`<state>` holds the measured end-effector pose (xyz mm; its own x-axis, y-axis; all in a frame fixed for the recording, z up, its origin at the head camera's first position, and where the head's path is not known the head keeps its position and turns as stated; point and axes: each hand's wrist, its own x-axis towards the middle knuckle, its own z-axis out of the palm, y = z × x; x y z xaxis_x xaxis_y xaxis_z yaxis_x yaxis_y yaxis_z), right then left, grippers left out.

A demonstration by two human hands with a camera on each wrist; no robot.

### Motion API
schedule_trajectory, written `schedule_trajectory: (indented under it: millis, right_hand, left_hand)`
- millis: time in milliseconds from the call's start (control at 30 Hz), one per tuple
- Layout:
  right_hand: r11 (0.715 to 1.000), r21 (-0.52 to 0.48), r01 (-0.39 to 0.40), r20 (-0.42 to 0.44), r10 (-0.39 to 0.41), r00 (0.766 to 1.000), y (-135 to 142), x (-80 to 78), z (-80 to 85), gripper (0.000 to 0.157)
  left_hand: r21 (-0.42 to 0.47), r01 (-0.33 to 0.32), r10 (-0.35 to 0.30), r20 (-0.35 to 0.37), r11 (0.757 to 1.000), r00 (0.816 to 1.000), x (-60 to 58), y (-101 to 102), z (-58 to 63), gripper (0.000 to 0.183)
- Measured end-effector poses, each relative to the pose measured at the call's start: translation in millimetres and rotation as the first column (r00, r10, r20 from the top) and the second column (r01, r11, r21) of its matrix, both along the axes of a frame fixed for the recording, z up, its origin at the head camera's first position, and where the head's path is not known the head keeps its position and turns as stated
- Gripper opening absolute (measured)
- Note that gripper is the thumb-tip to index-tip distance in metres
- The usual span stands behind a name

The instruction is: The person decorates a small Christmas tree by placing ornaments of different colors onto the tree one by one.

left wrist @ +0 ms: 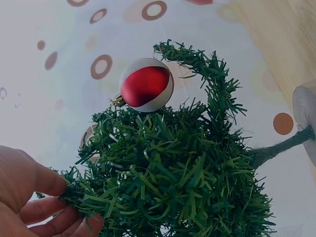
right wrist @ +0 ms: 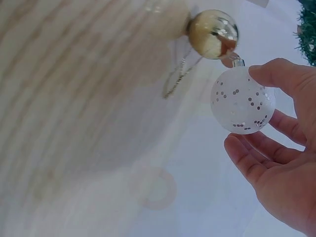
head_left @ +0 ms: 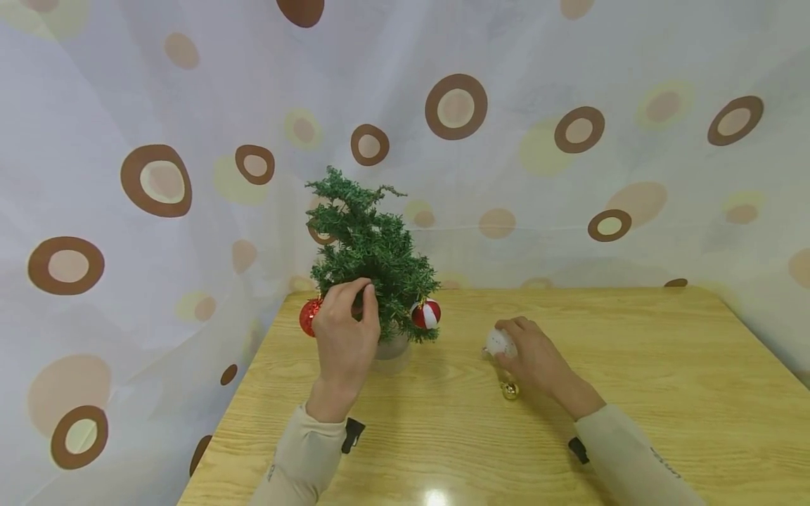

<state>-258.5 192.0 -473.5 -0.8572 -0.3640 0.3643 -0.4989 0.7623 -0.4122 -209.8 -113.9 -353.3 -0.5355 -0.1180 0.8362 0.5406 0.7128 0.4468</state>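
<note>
A small green artificial Christmas tree [head_left: 373,242] stands on the left part of the table. My left hand [head_left: 346,330] is at its front, and in the left wrist view thumb and fingers pinch the tip of a branch [left wrist: 81,192]. On the tree hang a glittery red bauble [head_left: 307,318] at the left and a red-and-white bauble [head_left: 426,313] at the right. To the right of the tree, my right hand [head_left: 534,355] holds a white bauble [right wrist: 242,101] with silvery dots between thumb and fingers, low over the table. Close by lies a shiny gold bauble [head_left: 510,391] with a thin cord.
The wooden table [head_left: 633,351] runs back to a hanging patterned cloth [head_left: 493,176]. A pale round base [head_left: 392,351] carries the tree. Dark straps [head_left: 352,434] show at both wrists near the light sleeves.
</note>
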Motion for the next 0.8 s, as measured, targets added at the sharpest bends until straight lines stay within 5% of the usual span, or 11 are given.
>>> schedule_trajectory:
  millis: [800]
  right_hand:
    - [1.000,-0.023,-0.006,-0.073,0.004,0.997,-8.2,5.5,21.0,0.052]
  left_hand:
    - [0.001,-0.049,0.049,-0.014,0.999,0.999,0.6,-20.3,-0.4,0.016]
